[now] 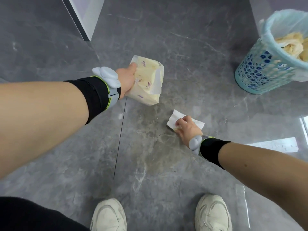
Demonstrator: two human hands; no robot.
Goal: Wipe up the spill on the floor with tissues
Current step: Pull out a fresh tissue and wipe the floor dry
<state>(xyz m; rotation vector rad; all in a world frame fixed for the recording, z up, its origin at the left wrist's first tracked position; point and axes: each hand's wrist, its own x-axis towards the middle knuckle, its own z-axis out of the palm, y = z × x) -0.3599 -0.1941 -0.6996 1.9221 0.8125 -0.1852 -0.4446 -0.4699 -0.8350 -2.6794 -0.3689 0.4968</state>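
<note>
My left hand (pixel 127 80) grips a pale yellow soft pack of tissues (pixel 147 82), held above the grey marbled floor (pixel 183 47). My right hand (pixel 187 129) presses a white tissue (pixel 175 119) flat on the floor, fingers curled on top of it. A faint yellowish smear of the spill (pixel 155 147) spreads over the tile just below and left of the tissue. The tissue's near edge under my hand looks stained yellow.
A light blue perforated waste basket (pixel 260 70) with a bag liner stands at the right, holding yellow-stained crumpled tissues (pixel 291 45). My two white shoes (pixel 108 215) (pixel 212 214) stand at the bottom. A white panel edge (pixel 86 19) rises at top left.
</note>
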